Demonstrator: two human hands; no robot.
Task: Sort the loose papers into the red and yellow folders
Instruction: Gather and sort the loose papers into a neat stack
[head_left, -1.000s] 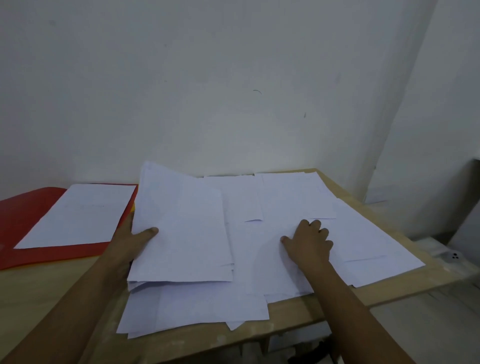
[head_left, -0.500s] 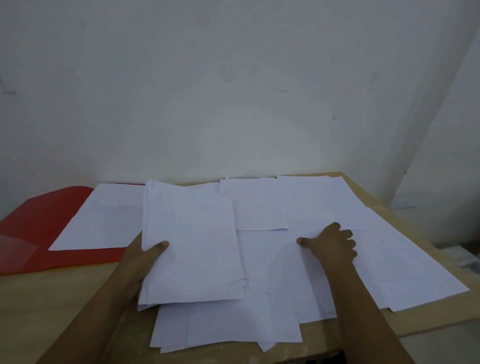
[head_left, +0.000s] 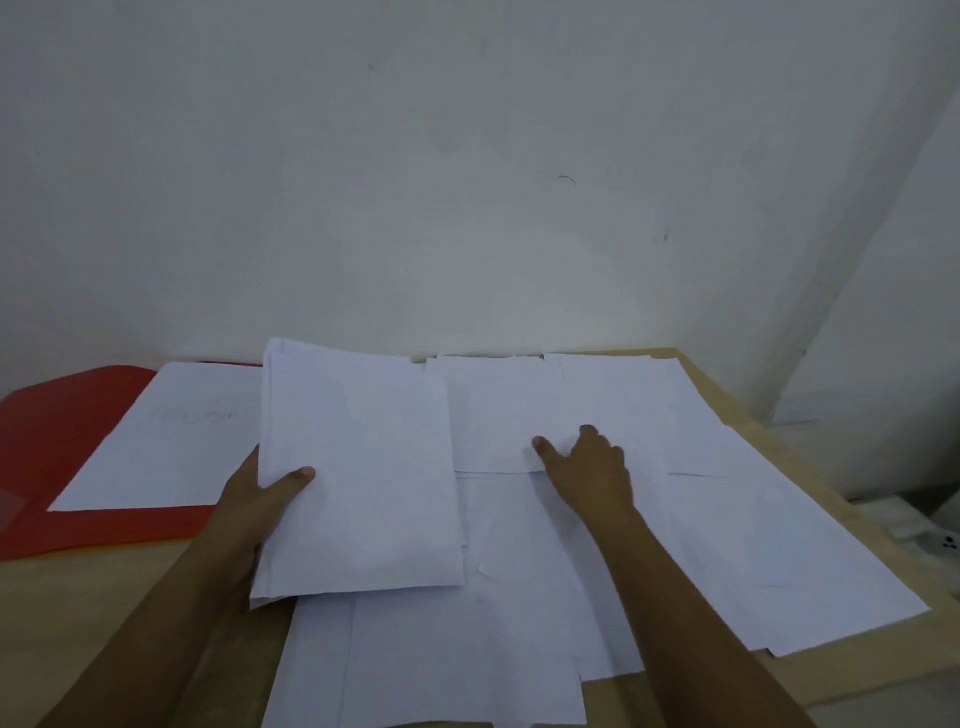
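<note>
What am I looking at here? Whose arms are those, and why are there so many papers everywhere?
There is no machine here. A person wears a camera on their head, so you see what they see: their own two arms reaching over a wooden table. The left hand grips a stack of white papers, with the thumb on top. The right hand rests on the loose papers spread across the table, its fingers touching a sheet; I cannot tell whether it pinches one. On the left lies an open red folder with one sheet already on it. The person is sorting papers into folders. Only a thin yellow strip shows under the red folder's edge.
</note>
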